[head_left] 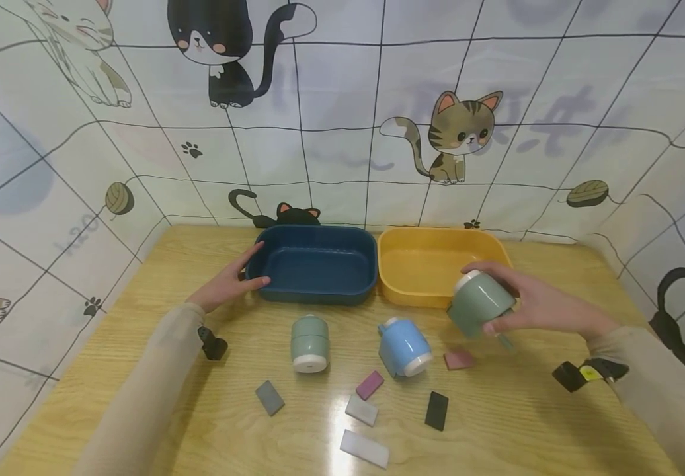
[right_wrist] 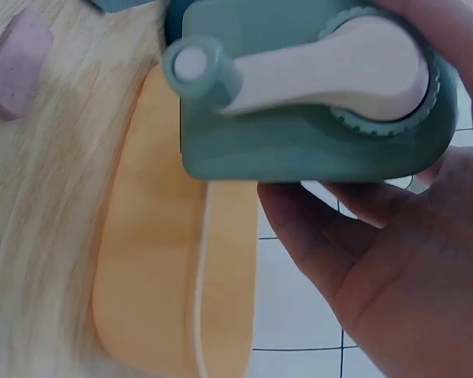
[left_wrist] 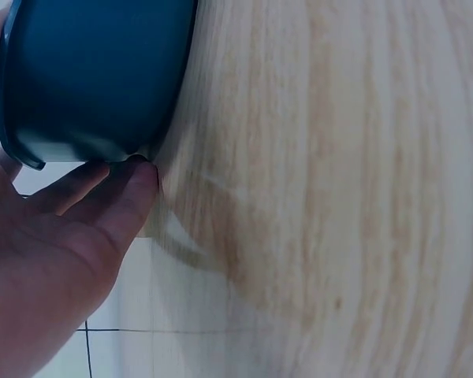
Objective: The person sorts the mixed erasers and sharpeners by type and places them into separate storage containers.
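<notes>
Cat-printed sheeting backs the wooden bench (head_left: 557,423). Blue tray (head_left: 319,264), seemingly bare, is steadied by the left hand (head_left: 223,285), fingers flat. Yellow tray (head_left: 426,264), right of it, also looks bare. Right hand's (head_left: 541,307) grip encloses the green sharpener (head_left: 478,303) over its front rim; lowering likely follows.

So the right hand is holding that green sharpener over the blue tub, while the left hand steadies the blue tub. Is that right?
Not quite. The right hand holds the green sharpener by the yellow tub, not the blue one; the head view shows it, and the right wrist view shows yellow beneath it. The left hand does rest on the blue tub.
</notes>
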Demonstrator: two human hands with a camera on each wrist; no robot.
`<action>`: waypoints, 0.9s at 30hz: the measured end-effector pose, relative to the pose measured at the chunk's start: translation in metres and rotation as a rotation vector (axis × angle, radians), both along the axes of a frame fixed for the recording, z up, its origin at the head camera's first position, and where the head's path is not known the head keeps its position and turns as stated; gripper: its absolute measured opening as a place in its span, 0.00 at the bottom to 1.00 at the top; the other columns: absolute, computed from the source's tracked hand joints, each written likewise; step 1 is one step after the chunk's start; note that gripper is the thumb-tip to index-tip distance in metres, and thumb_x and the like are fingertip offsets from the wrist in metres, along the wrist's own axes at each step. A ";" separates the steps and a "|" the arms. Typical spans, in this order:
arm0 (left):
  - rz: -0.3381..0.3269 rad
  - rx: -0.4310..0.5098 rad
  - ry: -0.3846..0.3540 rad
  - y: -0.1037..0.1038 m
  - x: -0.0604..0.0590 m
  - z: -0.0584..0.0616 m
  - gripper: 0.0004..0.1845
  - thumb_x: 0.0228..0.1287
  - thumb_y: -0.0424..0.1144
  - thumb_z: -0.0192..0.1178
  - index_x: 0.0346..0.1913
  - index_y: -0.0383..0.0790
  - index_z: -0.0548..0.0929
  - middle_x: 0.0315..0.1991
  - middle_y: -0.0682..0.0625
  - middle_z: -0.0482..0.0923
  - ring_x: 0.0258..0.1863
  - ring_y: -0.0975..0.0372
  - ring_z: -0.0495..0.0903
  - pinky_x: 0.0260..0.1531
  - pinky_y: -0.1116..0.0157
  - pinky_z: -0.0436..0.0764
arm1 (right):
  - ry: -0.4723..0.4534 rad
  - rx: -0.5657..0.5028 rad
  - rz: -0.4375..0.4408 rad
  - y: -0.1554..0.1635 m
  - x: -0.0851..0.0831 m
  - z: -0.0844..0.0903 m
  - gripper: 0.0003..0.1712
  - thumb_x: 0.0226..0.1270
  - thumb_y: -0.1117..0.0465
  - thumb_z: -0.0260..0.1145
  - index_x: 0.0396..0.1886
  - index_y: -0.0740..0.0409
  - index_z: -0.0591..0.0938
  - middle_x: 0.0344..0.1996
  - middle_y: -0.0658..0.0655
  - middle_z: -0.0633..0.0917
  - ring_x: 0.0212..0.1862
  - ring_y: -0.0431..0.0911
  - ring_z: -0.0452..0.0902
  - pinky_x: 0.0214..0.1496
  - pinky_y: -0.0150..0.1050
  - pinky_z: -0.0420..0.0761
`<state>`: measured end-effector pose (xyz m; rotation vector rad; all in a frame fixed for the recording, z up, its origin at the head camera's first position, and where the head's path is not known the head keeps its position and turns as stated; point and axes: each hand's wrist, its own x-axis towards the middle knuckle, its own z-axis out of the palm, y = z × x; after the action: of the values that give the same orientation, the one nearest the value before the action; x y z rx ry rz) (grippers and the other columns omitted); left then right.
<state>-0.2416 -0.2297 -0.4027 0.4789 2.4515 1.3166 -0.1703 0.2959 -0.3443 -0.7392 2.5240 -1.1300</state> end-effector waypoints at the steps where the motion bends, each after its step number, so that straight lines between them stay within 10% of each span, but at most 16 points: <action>1: -0.001 0.004 -0.002 0.001 0.001 0.001 0.45 0.68 0.43 0.60 0.78 0.42 0.43 0.76 0.39 0.36 0.72 0.38 0.42 0.65 0.41 0.53 | -0.003 0.003 -0.007 -0.001 -0.001 0.001 0.49 0.48 0.58 0.79 0.69 0.46 0.63 0.56 0.63 0.72 0.44 0.56 0.74 0.34 0.46 0.79; 14: 0.013 0.008 0.017 -0.010 -0.021 -0.033 0.44 0.69 0.45 0.60 0.78 0.51 0.44 0.77 0.44 0.35 0.73 0.44 0.40 0.66 0.42 0.52 | 0.025 0.006 -0.011 -0.014 -0.015 0.011 0.49 0.49 0.59 0.79 0.68 0.50 0.63 0.55 0.63 0.71 0.44 0.58 0.74 0.36 0.46 0.78; 27: 0.016 0.008 0.004 -0.013 -0.020 -0.034 0.44 0.68 0.49 0.60 0.78 0.57 0.43 0.77 0.46 0.35 0.73 0.44 0.42 0.66 0.43 0.52 | 0.064 0.009 0.006 -0.022 -0.032 0.013 0.49 0.49 0.59 0.80 0.69 0.54 0.63 0.55 0.61 0.71 0.43 0.57 0.75 0.37 0.48 0.80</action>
<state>-0.2616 -0.2422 -0.4371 0.4648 2.4590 1.3336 -0.2022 0.2742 -0.3315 -0.7924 2.5757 -1.1097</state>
